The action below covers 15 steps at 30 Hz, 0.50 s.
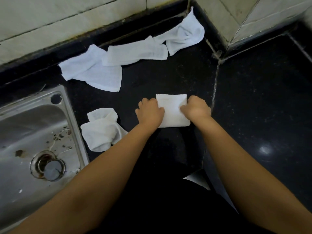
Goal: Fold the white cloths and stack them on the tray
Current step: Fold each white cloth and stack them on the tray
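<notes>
no readable text, no labels, no numbers anywhere

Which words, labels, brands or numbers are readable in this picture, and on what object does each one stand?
None. No readable text shows on the folded cloth, the loose cloths, the sink, the black counter or the wall tiles.

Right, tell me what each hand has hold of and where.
Both are on the folded cloth: the left hand grips its left edge, the right hand its right edge. It lies flat on the counter.
</notes>
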Motion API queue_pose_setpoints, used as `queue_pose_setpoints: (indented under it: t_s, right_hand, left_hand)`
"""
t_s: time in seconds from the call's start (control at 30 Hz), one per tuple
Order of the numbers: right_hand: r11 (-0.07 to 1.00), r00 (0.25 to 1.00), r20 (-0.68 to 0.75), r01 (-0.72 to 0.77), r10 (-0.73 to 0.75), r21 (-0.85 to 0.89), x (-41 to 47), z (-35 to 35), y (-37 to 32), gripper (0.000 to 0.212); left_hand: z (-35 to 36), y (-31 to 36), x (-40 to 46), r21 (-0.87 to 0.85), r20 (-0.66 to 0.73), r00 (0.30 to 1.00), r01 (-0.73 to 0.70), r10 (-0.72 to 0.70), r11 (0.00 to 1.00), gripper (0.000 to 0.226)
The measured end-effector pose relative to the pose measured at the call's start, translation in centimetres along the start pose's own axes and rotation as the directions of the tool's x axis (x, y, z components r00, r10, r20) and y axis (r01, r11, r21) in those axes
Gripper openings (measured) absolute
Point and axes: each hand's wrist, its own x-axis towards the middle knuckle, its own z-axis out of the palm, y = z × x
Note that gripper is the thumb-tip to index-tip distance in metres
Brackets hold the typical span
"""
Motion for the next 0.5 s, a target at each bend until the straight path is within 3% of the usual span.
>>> queue_pose_setpoints:
  t_s: [0.1,0.17,0.23,0.3,0.37,0.43,0.5]
  right_hand:
    - [0.944,0.999,-0.018,0.054,-0.051,0.327,-1.2,-0.8,0.8,0.011]
    - [0.825,0.996,-0.038,0.088,-0.080,0.558,-2.7,-1.5,1.3,0.008]
    - [0.694,0.993,-0.053,0.112,-0.106,0.711,-4.8,-2.4,1.9,0.007]
    - [0.603,0.991,-0.079,0.127,-0.105,0.787,-7.0,-3.1,3.1,0.010]
    - [0.505,0.991,-0.106,0.130,-0.076,0.853,-9.3,-3.2,4.9,0.012]
    - [0.423,0.993,-0.118,0.120,-0.030,0.898,-11.8,-2.7,7.0,0.013]
    - [0.351,0.993,-0.118,0.100,0.030,0.931,-14.4,-2.0,9.4,0.012]
  left_hand:
    - [-1.5,-0.4,-0.3,-0.405,0.065,0.997,0.054,-0.030,0.913,0.012]
    - [-2.5,-0.6,-0.9,-0.641,0.150,0.987,0.145,-0.062,0.753,0.015]
    - [-3.2,-0.5,-1.9,-0.780,0.278,0.960,0.250,-0.040,0.573,0.033]
    - [-3.4,0.0,-3.3,-0.835,0.389,0.920,0.328,0.051,0.441,0.036]
    - [-3.2,0.7,-5.0,-0.845,0.480,0.864,0.409,0.152,0.344,0.022]
    - [-2.4,1.5,-6.8,-0.825,0.548,0.803,0.472,0.234,0.310,0.021]
    - [-1.4,2.3,-8.6,-0.809,0.573,0.767,0.473,0.289,0.349,0.022]
